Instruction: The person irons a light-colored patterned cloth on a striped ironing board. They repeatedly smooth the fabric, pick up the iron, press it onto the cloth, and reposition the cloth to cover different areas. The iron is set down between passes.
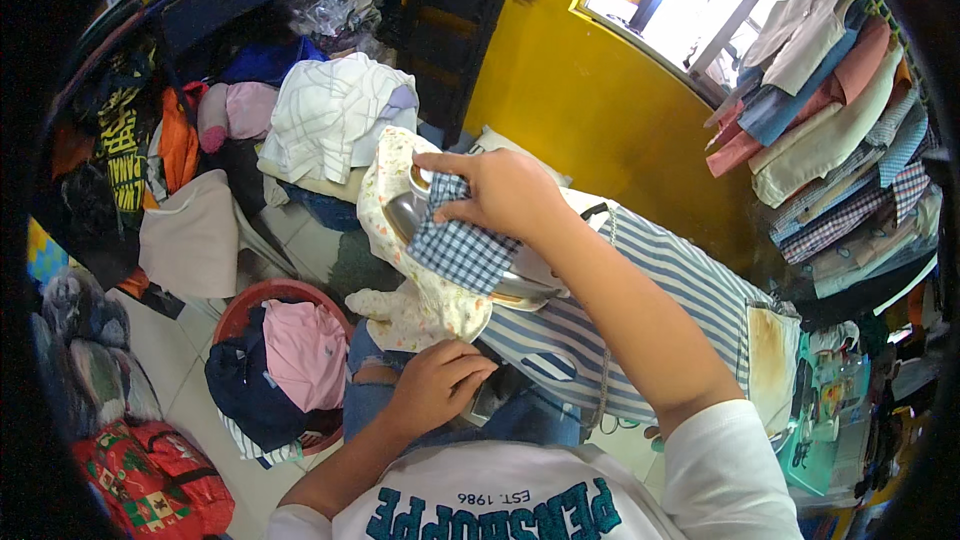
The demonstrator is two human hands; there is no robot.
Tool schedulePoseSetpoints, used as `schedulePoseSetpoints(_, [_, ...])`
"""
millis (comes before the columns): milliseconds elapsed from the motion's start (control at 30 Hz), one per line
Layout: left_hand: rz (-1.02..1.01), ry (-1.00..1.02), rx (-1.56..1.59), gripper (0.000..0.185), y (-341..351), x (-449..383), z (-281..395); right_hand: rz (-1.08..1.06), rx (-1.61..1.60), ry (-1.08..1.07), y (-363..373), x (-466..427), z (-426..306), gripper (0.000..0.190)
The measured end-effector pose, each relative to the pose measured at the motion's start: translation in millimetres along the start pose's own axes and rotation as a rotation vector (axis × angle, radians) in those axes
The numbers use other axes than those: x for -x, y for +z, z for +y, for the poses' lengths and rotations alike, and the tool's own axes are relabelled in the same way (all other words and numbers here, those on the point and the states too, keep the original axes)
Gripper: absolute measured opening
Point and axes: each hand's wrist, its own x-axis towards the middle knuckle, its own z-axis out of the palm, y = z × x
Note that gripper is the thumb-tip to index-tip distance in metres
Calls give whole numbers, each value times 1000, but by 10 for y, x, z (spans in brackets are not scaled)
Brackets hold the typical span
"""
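Observation:
A metal clothes iron (403, 216) rests on a cream floral garment (390, 255) on the ironing board (645, 322). Blue-and-white checked cloth (465, 251) wraps its handle, and my right hand (510, 191) is closed around that covered handle, index finger stretched toward the iron's front. Part of the iron is hidden under my hand and the cloth. My left hand (442, 382) lies at the garment's near edge, above my lap, its fingers loosely curled. Whether it pinches the fabric is not visible. The board has a striped blue-and-white cover.
A red tub (225, 322) of clothes stands on the floor at left. Folded white clothes (337, 112) are stacked beyond the board's left end. Shirts (832, 135) hang at right by the window. A dark stepladder (457, 37) leans at the yellow wall. A cord (606, 360) crosses the board.

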Motion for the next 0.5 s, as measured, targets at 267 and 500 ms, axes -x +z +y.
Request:
schedulePoseSetpoints(267, [-259,-464,54,18,133,604,-680,51,5,-40,137,-257,-53,59])
schedulePoseSetpoints(500, [-265,-573,123,24,204,1110,-1177,93,-21,152,151,-438,-95,57])
